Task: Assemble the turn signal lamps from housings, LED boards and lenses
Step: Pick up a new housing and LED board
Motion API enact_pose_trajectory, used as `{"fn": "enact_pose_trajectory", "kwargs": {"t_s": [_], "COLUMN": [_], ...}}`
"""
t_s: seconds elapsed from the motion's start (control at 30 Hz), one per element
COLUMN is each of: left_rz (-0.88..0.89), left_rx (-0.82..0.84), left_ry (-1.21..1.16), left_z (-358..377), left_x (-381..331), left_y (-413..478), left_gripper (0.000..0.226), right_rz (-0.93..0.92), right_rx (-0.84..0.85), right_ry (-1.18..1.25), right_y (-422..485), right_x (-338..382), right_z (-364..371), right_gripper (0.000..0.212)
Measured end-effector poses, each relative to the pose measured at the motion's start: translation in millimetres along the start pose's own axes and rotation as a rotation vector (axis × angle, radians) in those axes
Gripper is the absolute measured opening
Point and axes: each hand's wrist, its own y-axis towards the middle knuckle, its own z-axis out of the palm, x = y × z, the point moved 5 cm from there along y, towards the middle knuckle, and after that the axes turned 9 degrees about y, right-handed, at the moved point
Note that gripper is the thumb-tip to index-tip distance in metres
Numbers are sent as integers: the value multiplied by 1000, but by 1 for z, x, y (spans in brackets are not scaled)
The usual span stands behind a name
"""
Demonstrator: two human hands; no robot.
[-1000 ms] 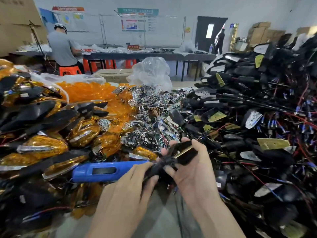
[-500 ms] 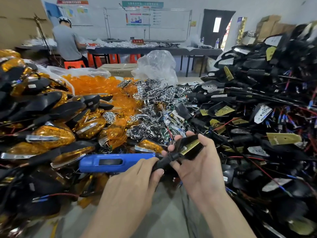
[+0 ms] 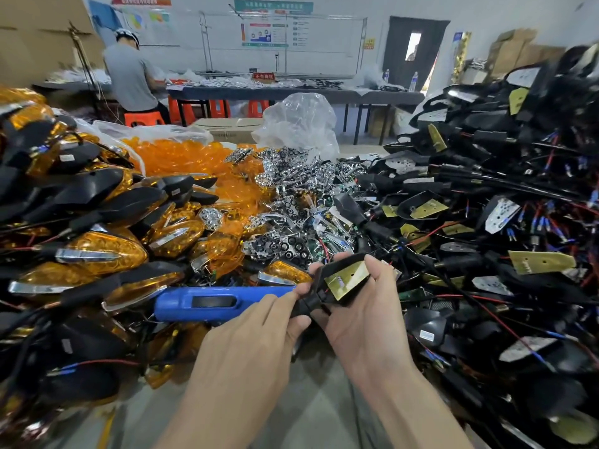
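Fingers (image 3: 376, 270) of the right hand (image 3: 366, 322) are being curled round a black housing (image 3: 311, 301), with the thumb laid over its upper right edge. The narrow stem end of the same housing is being pinched by the left hand (image 3: 252, 345) between thumb and forefinger. The black housing is being held by both hands above the grey bench (image 3: 308, 413). Its open side is being turned upward, so that a yellowish LED board (image 3: 348, 280) is being shown seated inside it.

Just beyond the left fingertips, a blue handled tool (image 3: 220, 303) is being rested lengthwise against the clutter. To its left, finished lamps (image 3: 97, 254) with amber lenses and black backs are being heaped high. To the right of the hands, a tall pile of wired housings (image 3: 486, 222), many with boards showing and with red and blue leads, is being stacked up to the frame's edge.

Between the two heaps, chrome reflectors (image 3: 291, 196) are being kept in a loose mound. Loose amber lenses (image 3: 181, 157) are being held in a clear bag behind and to the left of them. A crumpled plastic bag (image 3: 298, 124) is being stood upright behind the reflectors.

Farther back, a long table (image 3: 291, 94) is being used by a person in a grey shirt (image 3: 129, 76), seated on an orange stool (image 3: 142, 118). A dark door (image 3: 411, 47) and cardboard boxes (image 3: 518, 50) are being seen against the far wall.
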Motion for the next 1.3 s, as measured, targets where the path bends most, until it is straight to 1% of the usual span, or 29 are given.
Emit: {"fn": "enact_pose_trajectory", "kwargs": {"t_s": [0.23,0.4,0.47,0.6,0.7,0.73,0.8,0.83,0.93,1.03,1.17,1.3], "left_rz": [-70,-84,-107,-106,-151,-168,-181,-174,-139,-124,-153,-185], "left_rx": [1,5,18,70,111,108,64,35,-24,-43,-3,29], "left_ry": [-26,-111,-169,-206,-210,-208,-215,-222,-231,-225,-204,-220], "left_z": [-2,-7,-8,-8,-6,-6,-7,-7,-7,-4,1,4], "left_x": [4,3,4,4,6,7,8,8,4,3,4,5], "left_y": [0,-2,-2,-3,-3,-3,-2,-1,1,1,-1,0], "left_gripper": [41,32,35,44,42,40,35,32,29,30,36,43], "right_rz": [11,-10,-53,-150,-149,-150,-147,-137,-91,-80,-77,-44], "right_rx": [24,-9,-20,5,-4,0,34,50,78,85,73,64], "right_ry": [-40,-142,-199,-283,-276,-280,-311,-321,-312,-371,-425,-404], "right_y": [-2,2,3,1,0,0,1,0,-1,-2,-4,-3], "right_x": [-2,4,4,4,3,2,-1,-3,-8,-13,-14,-17], "right_z": [5,1,-2,-6,-9,-10,-9,-8,-8,-6,-3,-1], "right_gripper": [41,39,39,54,60,56,35,28,29,27,24,28]}}
